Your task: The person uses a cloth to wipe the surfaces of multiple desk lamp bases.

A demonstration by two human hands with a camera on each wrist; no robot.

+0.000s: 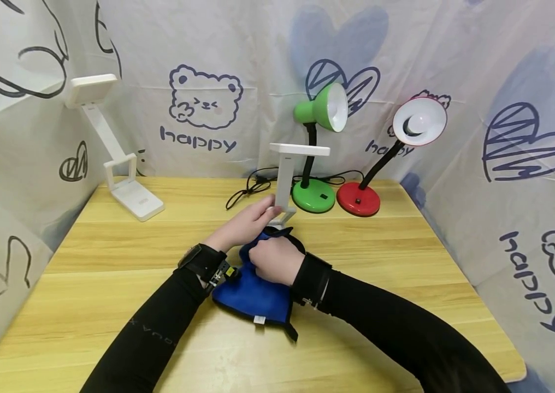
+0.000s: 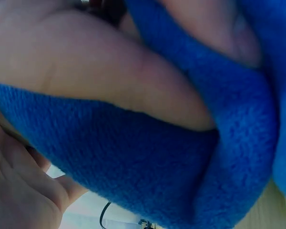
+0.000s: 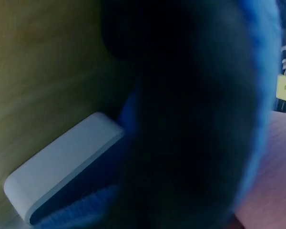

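Note:
A white folding desk lamp point(image 1: 284, 177) stands in front of me, its flat head level at the top. My left hand point(image 1: 245, 222) holds the lower stem, the thumb lying near it. With my right hand point(image 1: 277, 259) I grip a blue fleecy cloth point(image 1: 255, 295) with dark edging and a small white tag. Fingers of that hand push into folds of the cloth point(image 2: 133, 157) in the left wrist view, with the left palm point(image 2: 26, 191) beyond. The right wrist view has the white lamp base point(image 3: 62, 162) against the cloth; the cloth hides much of the base.
A second white folding lamp point(image 1: 137, 199) stands at the left back. A green lamp point(image 1: 313, 196) and a red lamp point(image 1: 358, 201) stand behind to the right. Black cable point(image 1: 253, 188) lies coiled near the back edge. Printed white curtains point(image 1: 204, 49) surround the wooden table point(image 1: 110, 273).

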